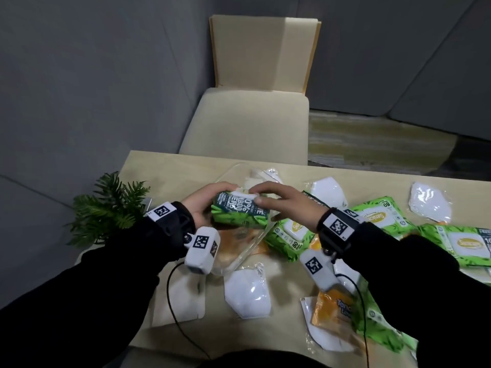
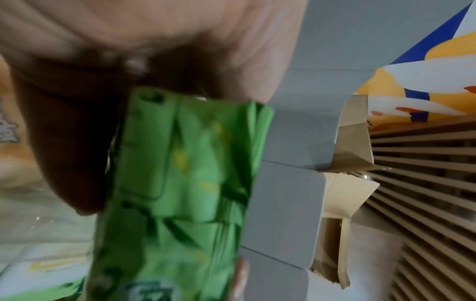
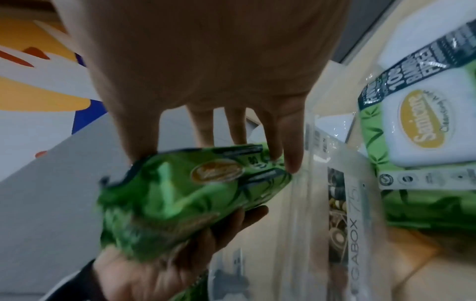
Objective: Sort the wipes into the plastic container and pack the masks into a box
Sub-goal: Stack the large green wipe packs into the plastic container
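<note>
Both hands hold one green wipes pack just above the clear plastic container. My left hand grips its left end, fingers underneath. My right hand pinches its top right edge with fingertips and thumb. An orange wipes pack lies inside the container. White masks are scattered on the table. More green wipes packs lie to the right.
Another orange pack lies near the front right. A small green plant stands at the table's left edge. A beige chair sits behind the table. Cardboard flaps show in the left wrist view. Wrist camera cables trail over the table front.
</note>
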`<state>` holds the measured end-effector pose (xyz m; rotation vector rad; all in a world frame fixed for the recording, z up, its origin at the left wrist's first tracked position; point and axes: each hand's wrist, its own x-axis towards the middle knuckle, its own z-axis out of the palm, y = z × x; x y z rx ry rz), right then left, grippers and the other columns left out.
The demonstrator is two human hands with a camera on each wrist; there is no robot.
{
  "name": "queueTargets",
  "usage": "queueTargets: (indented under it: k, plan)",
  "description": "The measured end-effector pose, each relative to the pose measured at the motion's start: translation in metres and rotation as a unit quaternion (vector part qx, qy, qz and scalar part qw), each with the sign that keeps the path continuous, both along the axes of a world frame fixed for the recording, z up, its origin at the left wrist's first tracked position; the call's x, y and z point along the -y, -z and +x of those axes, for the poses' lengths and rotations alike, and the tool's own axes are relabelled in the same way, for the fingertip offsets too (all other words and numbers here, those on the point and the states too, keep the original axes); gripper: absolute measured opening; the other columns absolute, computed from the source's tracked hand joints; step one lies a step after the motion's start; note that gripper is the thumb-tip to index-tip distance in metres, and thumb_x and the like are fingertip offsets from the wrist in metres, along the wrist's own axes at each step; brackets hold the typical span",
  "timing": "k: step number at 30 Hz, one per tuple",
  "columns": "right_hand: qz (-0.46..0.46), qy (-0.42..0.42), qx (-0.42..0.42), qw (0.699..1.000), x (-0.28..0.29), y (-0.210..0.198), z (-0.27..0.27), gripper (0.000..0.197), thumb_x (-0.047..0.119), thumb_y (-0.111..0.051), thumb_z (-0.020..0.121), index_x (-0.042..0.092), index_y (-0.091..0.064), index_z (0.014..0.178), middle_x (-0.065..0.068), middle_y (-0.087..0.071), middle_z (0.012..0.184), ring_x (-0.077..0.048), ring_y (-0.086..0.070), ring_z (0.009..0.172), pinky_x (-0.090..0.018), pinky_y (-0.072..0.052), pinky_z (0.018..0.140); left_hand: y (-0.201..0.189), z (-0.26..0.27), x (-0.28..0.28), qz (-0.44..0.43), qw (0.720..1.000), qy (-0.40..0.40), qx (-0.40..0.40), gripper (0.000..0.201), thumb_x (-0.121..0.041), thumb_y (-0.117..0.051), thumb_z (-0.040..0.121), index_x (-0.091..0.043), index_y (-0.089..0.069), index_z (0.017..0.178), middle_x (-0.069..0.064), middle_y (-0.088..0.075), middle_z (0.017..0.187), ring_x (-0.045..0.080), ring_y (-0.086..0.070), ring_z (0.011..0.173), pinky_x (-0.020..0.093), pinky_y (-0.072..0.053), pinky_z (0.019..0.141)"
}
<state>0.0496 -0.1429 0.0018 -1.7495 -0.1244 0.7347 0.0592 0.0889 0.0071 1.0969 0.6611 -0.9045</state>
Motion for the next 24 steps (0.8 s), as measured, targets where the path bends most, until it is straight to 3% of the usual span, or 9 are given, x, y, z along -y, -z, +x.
queueTargets:
  k: [2, 4, 8, 10, 12, 15, 18, 21, 24]
  plan:
    - [-0.034, -0.036, 0.001, 0.999, -0.004, 0.001, 0.007, 0.065, 0.059, -0.077, 0.082, 0.035, -0.058, 0.139, 0.014, -0.057, 0.139, -0.008, -0.064, 0.118, -0.035, -0.059, 0.094, 0.007, 0.006, 0.0, -0.014, 0.998, -0.066, -0.011, 0.06, -0.036, -0.075, 0.09, -0.002, -0.058, 0.136, 0.022, -0.069, 0.124, 0.038, -0.073, 0.103, 0.052, -0.06, 0.089]
    - [-0.114, -0.064, 0.026, 0.991, -0.008, 0.005, 0.016, 0.082, 0.06, -0.082, 0.077, 0.027, -0.053, 0.147, 0.007, -0.056, 0.141, -0.014, -0.067, 0.114, -0.038, -0.062, 0.09, 0.017, 0.011, 0.001, -0.01, 0.991, -0.13, -0.011, 0.067, -0.037, -0.081, 0.087, -0.001, -0.053, 0.137, 0.029, -0.062, 0.131, 0.048, -0.07, 0.11, 0.059, -0.06, 0.091]
    - [-0.243, -0.099, 0.069, 0.962, -0.022, 0.013, 0.036, 0.05, 0.04, -0.081, 0.086, 0.004, -0.068, 0.118, -0.016, -0.069, 0.114, -0.026, -0.074, 0.077, -0.043, -0.065, 0.069, 0.028, 0.01, 0.018, -0.013, 0.992, -0.129, 0.003, 0.049, -0.033, -0.076, 0.092, -0.007, -0.06, 0.131, 0.024, -0.064, 0.125, 0.041, -0.069, 0.11, 0.053, -0.062, 0.087]
    - [-0.272, -0.128, 0.068, 0.951, -0.027, 0.02, 0.044, 0.024, 0.03, -0.075, 0.092, 0.009, -0.068, 0.101, -0.017, -0.071, 0.099, -0.029, -0.074, 0.072, -0.046, -0.064, 0.061, 0.035, 0.007, 0.026, 0.011, 0.991, -0.132, 0.015, 0.035, -0.024, -0.076, 0.094, -0.007, -0.064, 0.122, 0.023, -0.065, 0.122, 0.039, -0.069, 0.106, 0.049, -0.065, 0.076]
    - [-0.287, -0.125, 0.077, 0.947, -0.027, 0.025, 0.052, 0.014, 0.024, -0.067, 0.094, 0.01, -0.068, 0.094, -0.016, -0.071, 0.092, -0.029, -0.075, 0.069, -0.046, -0.064, 0.057, 0.04, 0.006, 0.03, 0.029, 0.99, -0.133, 0.035, 0.026, -0.013, -0.073, 0.096, -0.004, -0.065, 0.118, 0.023, -0.066, 0.122, 0.039, -0.072, 0.1, 0.044, -0.065, 0.067]
    - [-0.273, -0.072, 0.096, 0.955, -0.024, 0.027, 0.062, 0.02, 0.019, -0.062, 0.096, 0.003, -0.074, 0.097, -0.018, -0.076, 0.087, -0.03, -0.076, 0.07, -0.05, -0.064, 0.059, 0.038, 0.008, 0.035, 0.063, 0.987, -0.11, 0.097, 0.024, -0.004, -0.064, 0.1, -0.011, -0.061, 0.123, 0.022, -0.068, 0.124, 0.036, -0.077, 0.083, 0.039, -0.065, 0.061]
    - [-0.256, -0.007, 0.101, 0.961, -0.021, 0.031, 0.07, 0.019, 0.022, -0.069, 0.094, 0.007, -0.072, 0.105, -0.014, -0.078, 0.084, -0.031, -0.077, 0.07, -0.051, -0.064, 0.064, 0.037, 0.022, 0.038, 0.112, 0.977, -0.111, 0.145, 0.047, -0.001, -0.063, 0.099, -0.028, -0.05, 0.135, 0.018, -0.068, 0.117, 0.031, -0.074, 0.082, 0.038, -0.065, 0.063]
    - [-0.28, 0.029, 0.146, 0.948, -0.019, 0.037, 0.073, 0.033, 0.026, -0.08, 0.084, 0.016, -0.073, 0.114, -0.006, -0.077, 0.1, -0.026, -0.076, 0.08, -0.048, -0.064, 0.073, 0.041, 0.034, 0.044, 0.134, 0.973, -0.092, 0.164, 0.06, 0.005, -0.063, 0.096, -0.023, -0.051, 0.147, 0.019, -0.067, 0.119, 0.029, -0.067, 0.083, 0.041, -0.065, 0.068]
    - [-0.291, 0.04, 0.177, 0.939, -0.015, 0.039, 0.075, 0.033, 0.021, -0.083, 0.082, 0.017, -0.076, 0.114, -0.004, -0.076, 0.11, -0.022, -0.072, 0.087, -0.045, -0.062, 0.081, 0.052, 0.033, 0.053, 0.161, 0.97, -0.094, 0.159, 0.065, 0.007, -0.063, 0.094, -0.03, -0.042, 0.142, 0.017, -0.068, 0.116, 0.025, -0.07, 0.073, 0.045, -0.066, 0.069]
